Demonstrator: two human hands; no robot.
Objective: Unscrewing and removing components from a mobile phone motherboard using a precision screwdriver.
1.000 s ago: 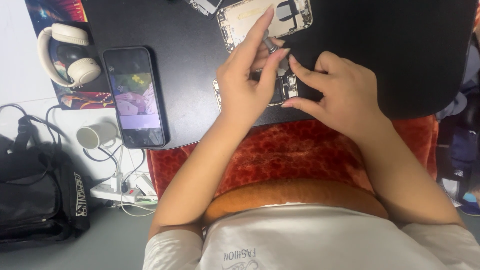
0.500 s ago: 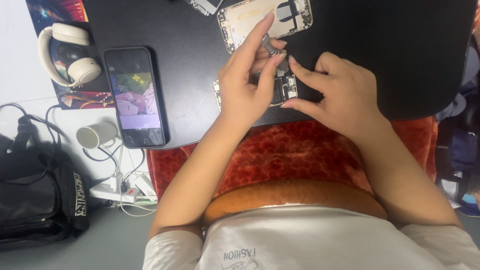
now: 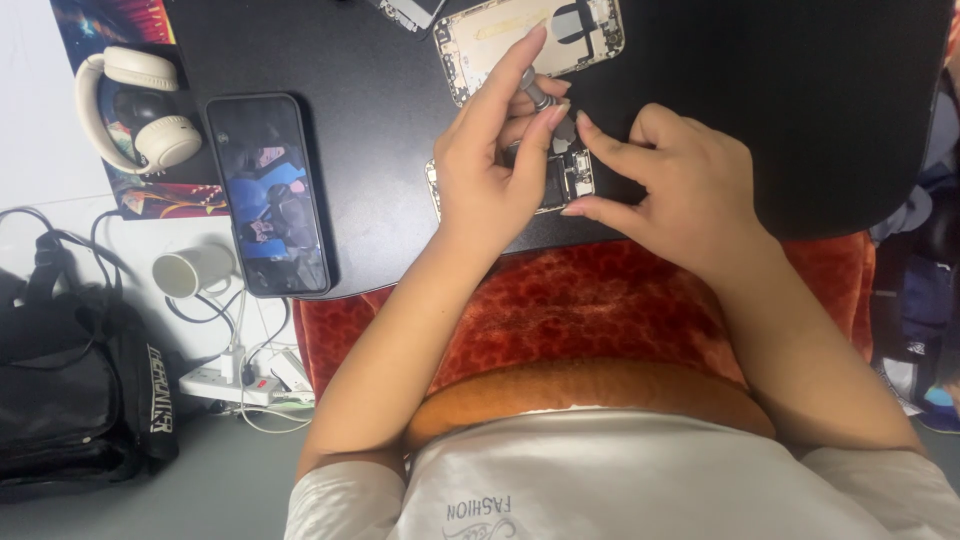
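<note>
An opened phone body point(image 3: 568, 178) lies on the black table point(image 3: 400, 150) near its front edge, mostly hidden under my hands. My left hand point(image 3: 490, 170) grips a small silver screwdriver point(image 3: 540, 95) between thumb and fingers, its tip pointing down at the phone's insides. My right hand point(image 3: 675, 185) pinches the phone's right edge with thumb and forefinger and holds it in place. A detached back housing point(image 3: 530, 35), pale with cut-outs, lies just beyond my hands.
A switched-on phone point(image 3: 268, 195) showing a picture lies at the left. Beige headphones point(image 3: 135, 110) rest on a colourful mat. On the floor are a white cup point(image 3: 190, 270), a power strip point(image 3: 235, 385) with cables and a black bag point(image 3: 70, 400). An orange-red cushion point(image 3: 590, 310) covers my lap.
My left hand's fingers have shifted slightly on the screwdriver, as if turning it. My right hand and the phone stay where they were.
</note>
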